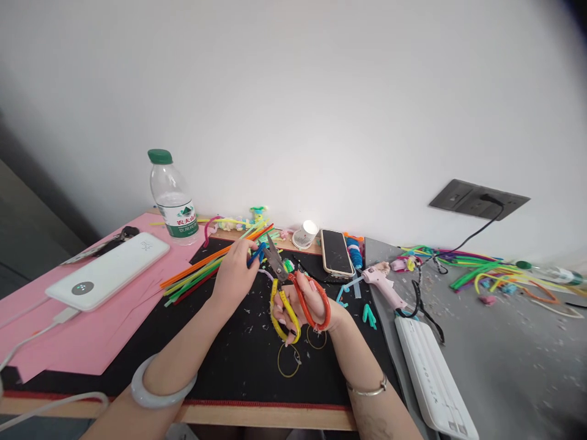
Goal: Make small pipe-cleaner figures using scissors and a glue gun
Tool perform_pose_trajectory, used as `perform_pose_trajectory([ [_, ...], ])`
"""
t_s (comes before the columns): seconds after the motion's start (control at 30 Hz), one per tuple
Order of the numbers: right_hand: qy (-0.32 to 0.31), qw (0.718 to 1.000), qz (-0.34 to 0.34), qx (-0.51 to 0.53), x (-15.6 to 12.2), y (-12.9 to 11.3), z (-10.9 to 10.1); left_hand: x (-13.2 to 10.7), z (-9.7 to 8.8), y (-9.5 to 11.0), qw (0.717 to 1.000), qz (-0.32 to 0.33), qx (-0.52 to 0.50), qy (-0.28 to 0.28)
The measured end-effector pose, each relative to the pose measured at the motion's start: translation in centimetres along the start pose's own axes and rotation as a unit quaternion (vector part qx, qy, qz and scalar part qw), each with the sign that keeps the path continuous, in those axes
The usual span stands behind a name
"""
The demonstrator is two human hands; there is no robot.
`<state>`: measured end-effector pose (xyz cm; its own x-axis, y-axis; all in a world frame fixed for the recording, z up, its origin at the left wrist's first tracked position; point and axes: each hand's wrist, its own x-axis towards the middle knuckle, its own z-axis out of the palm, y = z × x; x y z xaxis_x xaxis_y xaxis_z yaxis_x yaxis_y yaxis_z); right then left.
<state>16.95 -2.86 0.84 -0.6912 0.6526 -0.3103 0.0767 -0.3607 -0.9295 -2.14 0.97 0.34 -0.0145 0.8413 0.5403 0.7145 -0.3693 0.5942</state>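
My right hand [312, 300] grips a pair of scissors [277, 263] with one yellow and one red handle loop. Its blades stand apart and point up toward my other hand. My left hand [237, 275] is closed on a short blue pipe cleaner piece [257, 254], close beside the blade tips; whether the blades touch it, I cannot tell. Just behind my left hand lies a bundle of orange, yellow, green and red pipe cleaners [195, 273]. Two thin rings [288, 360] rest on the black mat [243, 373] below the scissors.
A water bottle [174, 201] and a white power bank [110, 269] stand on pink paper at left. A paper cup [305, 234], a phone [337, 252] and a pink glue gun [384, 286] sit at the back and right. Another power bank [433, 373] lies at right, near cords.
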Motion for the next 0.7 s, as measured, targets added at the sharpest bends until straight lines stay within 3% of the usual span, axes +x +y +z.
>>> perform_pose_trajectory([
  [0.1,-0.044,0.998,0.000,0.055,0.2,-0.3,0.2,0.0,0.0,0.0,1.000,0.002,-0.009,-0.007],
  [0.2,-0.019,0.998,-0.007,0.067,0.3,-0.7,0.3,0.1,-0.1,0.2,0.999,-0.005,-0.038,-0.024],
  [0.3,0.007,0.998,-0.013,0.059,0.3,-0.9,0.3,0.3,-0.3,0.4,0.986,-0.062,-0.134,-0.072],
  [0.37,0.012,0.998,-0.016,0.052,0.2,-1.0,0.2,0.5,-0.4,0.4,0.959,-0.124,-0.230,-0.111],
  [0.5,0.001,0.999,-0.018,0.040,-0.1,-1.0,-0.2,0.9,-0.7,0.3,0.873,-0.228,-0.389,-0.186],
  [0.6,-0.010,0.999,-0.029,0.026,-0.3,-0.9,-0.5,1.0,-0.9,0.2,0.818,-0.261,-0.456,-0.235],
  [0.7,-0.019,0.999,-0.046,0.018,-0.4,-0.8,-0.8,0.9,-1.0,0.2,0.787,-0.270,-0.488,-0.266],
])
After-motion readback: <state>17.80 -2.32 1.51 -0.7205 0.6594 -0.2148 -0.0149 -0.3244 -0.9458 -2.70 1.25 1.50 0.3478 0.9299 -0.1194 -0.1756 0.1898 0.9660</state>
